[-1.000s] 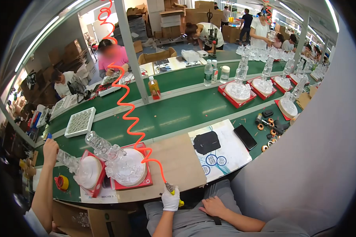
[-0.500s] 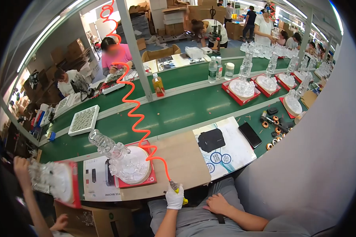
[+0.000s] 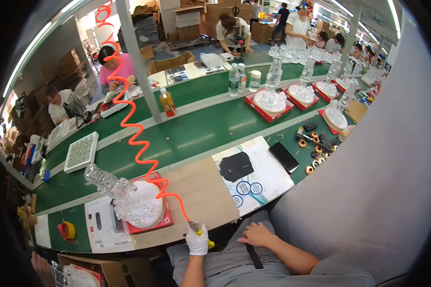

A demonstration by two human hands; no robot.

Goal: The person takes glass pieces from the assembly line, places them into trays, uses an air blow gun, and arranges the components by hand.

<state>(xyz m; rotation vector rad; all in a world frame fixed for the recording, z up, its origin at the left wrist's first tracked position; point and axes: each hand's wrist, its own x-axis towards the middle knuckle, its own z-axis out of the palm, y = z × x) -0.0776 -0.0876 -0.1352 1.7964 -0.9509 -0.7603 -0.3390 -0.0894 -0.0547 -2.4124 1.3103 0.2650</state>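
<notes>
My left hand [image 3: 196,241], in a white glove, is closed around a yellow air blow gun [image 3: 210,244] at the table's near edge. A coiled orange hose [image 3: 143,150] runs up from the gun. My right hand [image 3: 257,235] is bare and lies on my thigh, fingers stretched out and holding nothing. Left of the gun, a clear plastic assembly on a round white base [image 3: 141,204] sits in a red tray [image 3: 167,219]. Its clear tower [image 3: 100,182] leans to the upper left, and the hose crosses in front of the base.
A brown cardboard sheet [image 3: 196,191], a printed box panel [image 3: 272,177] and a black phone [image 3: 283,158] lie ahead. Copper-coloured rings [image 3: 316,163] are at right. More red-tray assemblies [image 3: 270,103] line the green belt [image 3: 201,129]. A co-worker's hand [image 3: 42,268] shows at lower left.
My view has turned, so the scene sits further left. The co-worker's red tray with its clear assembly has moved down below the table edge, uncovering a tape roll. My hands keep their poses.
</notes>
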